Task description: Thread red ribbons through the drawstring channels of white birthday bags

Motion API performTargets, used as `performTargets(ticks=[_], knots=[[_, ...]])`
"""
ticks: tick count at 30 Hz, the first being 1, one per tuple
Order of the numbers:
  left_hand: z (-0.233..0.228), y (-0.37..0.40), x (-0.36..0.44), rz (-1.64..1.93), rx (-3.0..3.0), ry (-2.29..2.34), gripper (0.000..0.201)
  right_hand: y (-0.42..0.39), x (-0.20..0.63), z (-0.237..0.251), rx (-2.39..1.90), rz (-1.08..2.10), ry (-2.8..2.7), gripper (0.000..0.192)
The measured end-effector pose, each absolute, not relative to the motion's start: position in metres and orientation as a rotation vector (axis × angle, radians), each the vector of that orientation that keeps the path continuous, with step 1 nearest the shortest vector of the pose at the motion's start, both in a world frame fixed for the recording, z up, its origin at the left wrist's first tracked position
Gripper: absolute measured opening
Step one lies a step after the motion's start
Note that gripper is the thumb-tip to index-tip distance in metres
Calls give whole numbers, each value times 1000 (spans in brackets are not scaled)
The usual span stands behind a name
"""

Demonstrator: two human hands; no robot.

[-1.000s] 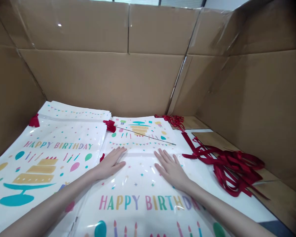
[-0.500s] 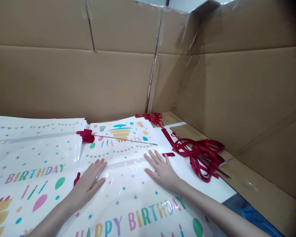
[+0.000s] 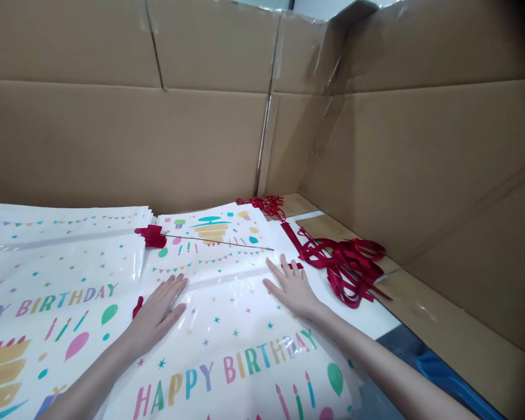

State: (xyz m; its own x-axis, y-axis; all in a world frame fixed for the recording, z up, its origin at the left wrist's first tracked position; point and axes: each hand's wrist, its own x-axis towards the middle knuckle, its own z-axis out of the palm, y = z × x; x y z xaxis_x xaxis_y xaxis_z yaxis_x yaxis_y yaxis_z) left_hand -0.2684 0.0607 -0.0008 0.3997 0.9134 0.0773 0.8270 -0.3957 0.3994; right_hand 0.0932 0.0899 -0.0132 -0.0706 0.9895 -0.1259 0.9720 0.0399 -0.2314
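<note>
White plastic printed with "HAPPY BIRTHDAY" point(image 3: 227, 326), like a large bag or sheet, lies under both hands. My left hand point(image 3: 161, 312) rests flat near its left edge, fingers stretched out and thumb apart. On the right, my right hand point(image 3: 295, 291) lies with spread fingers, their tips touching or overlapping a short dark red ribbon piece point(image 3: 298, 266). Neither hand grips anything. A thin dark rod point(image 3: 219, 242) lies across the printed cake beyond the hands, with folded red ribbon point(image 3: 152, 236) at its left end.
Another printed stack point(image 3: 70, 256) lies at the left. Loose red ribbon point(image 3: 354, 268) is heaped at the right, and thin red cords point(image 3: 266, 205) lie at the back. Tall cardboard walls point(image 3: 114, 146) enclose the back and right side. Something blue and shiny point(image 3: 450, 373) shows lower right.
My right hand has slid slightly forward, its fingers spreading wider and reaching the short ribbon piece. My left hand stays nearly in place. The whole view has shifted a little.
</note>
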Motion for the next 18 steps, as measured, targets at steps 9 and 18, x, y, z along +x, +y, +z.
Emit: performTargets(ticks=[9, 18], knots=[[-4, 62, -271, 450, 2366, 1492, 52, 100, 145, -21, -2162, 484, -2268, 82], [5, 58, -267, 431, 2362, 1475, 52, 130, 153, 3, -1995, 394, -2219, 45]])
